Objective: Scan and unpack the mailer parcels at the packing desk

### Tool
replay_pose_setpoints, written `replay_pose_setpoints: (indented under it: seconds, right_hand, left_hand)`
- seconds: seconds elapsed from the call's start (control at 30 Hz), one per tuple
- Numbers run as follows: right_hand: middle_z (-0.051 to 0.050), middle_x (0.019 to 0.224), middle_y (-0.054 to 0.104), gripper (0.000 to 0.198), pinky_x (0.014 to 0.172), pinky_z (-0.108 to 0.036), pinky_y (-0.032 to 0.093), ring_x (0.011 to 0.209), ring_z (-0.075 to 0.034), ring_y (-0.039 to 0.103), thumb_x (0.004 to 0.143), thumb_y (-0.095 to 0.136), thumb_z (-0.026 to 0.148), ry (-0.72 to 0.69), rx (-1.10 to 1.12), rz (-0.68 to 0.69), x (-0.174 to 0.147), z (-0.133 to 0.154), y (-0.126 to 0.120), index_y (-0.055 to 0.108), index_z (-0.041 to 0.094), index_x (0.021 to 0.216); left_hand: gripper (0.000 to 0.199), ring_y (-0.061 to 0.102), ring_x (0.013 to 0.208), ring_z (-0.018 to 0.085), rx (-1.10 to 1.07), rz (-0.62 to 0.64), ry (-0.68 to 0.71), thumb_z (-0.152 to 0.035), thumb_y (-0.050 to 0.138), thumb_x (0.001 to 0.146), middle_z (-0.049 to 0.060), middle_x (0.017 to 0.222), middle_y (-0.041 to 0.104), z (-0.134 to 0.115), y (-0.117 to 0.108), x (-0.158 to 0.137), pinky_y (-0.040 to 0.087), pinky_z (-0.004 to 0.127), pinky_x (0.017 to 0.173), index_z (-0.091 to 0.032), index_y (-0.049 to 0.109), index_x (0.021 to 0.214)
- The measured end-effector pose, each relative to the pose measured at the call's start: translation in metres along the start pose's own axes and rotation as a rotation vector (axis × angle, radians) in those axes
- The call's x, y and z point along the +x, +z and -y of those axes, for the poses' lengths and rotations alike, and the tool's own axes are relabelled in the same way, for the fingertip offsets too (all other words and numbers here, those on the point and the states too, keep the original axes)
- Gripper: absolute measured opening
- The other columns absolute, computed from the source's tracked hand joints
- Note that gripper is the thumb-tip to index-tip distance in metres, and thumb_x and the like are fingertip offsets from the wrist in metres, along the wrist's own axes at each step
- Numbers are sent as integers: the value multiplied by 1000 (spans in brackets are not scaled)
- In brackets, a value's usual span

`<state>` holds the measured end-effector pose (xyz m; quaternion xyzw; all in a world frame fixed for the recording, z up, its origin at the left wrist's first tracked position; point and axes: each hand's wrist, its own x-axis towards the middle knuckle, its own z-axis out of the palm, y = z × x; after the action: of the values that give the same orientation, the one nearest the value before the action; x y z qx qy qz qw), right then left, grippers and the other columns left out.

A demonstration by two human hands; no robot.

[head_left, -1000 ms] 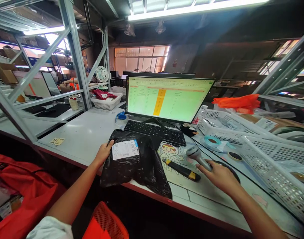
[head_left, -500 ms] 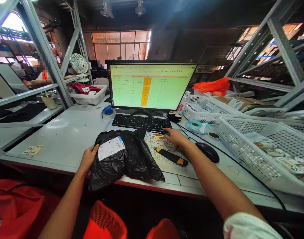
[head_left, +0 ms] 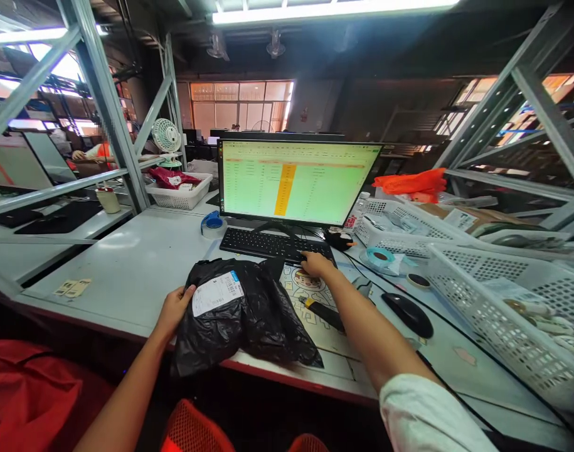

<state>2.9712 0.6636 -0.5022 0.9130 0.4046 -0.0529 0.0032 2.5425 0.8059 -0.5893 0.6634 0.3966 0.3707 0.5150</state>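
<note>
My left hand (head_left: 177,307) grips the left edge of a black plastic mailer bag (head_left: 263,314), thumb on top. The bag bulges, and a white shipping label (head_left: 217,293) faces up on it. It lies over the front edge of the desk. At the black keyboard (head_left: 249,243), my right hand (head_left: 317,264) rests its fingertips on the keys at the right part, holding nothing. Beneath my right forearm, a yellow-and-black utility knife (head_left: 322,312) is partly covered. A monitor (head_left: 253,182) behind the keyboard displays a spreadsheet with one orange column.
A black mouse (head_left: 408,314) sits right of my forearm. White plastic baskets (head_left: 498,314) line the right side. Blue tape (head_left: 212,224) stands left of the keyboard. Metal frames (head_left: 98,100) rise at both sides. A person in an orange vest (head_left: 103,150) is at the far left.
My right hand has shifted left along the keyboard, and its forearm now covers part of the utility knife. The camera has tilted up slightly. My left hand keeps its hold on the bag.
</note>
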Motion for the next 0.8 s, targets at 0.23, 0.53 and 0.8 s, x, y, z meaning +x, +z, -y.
replay_pose_setpoints:
  seconds: [0.23, 0.53, 0.8]
  right_hand:
    - [-20, 133, 68, 50, 100, -45, 51, 121, -32, 66, 100, 51, 37, -88, -13, -33, -67, 6, -19, 59, 16, 145]
    - [-22, 134, 65, 52, 102, -48, 52, 118, -34, 65, 98, 45, 36, -246, 12, -148, -171, -53, 60, 63, 11, 140]
    - [-15, 119, 69, 53, 91, -43, 56, 103, -28, 69, 105, 38, 47, -362, 290, -522, -172, -27, 26, 61, 16, 141]
  left_hand:
    - [68, 67, 82, 25, 29, -330, 181, -80, 60, 78, 7, 86, 75, -41, -50, -11, 53, 33, 73, -15, 71, 93]
    - [28, 58, 139, 23, 576, 305, 1115, -15, 52, 100, 8, 145, 65, -113, -45, -82, 49, 40, 117, -22, 68, 122]
    - [39, 54, 143, 26, 629, 296, 662, -41, 61, 101, 12, 149, 61, -76, 12, -59, 43, 45, 123, -18, 63, 134]
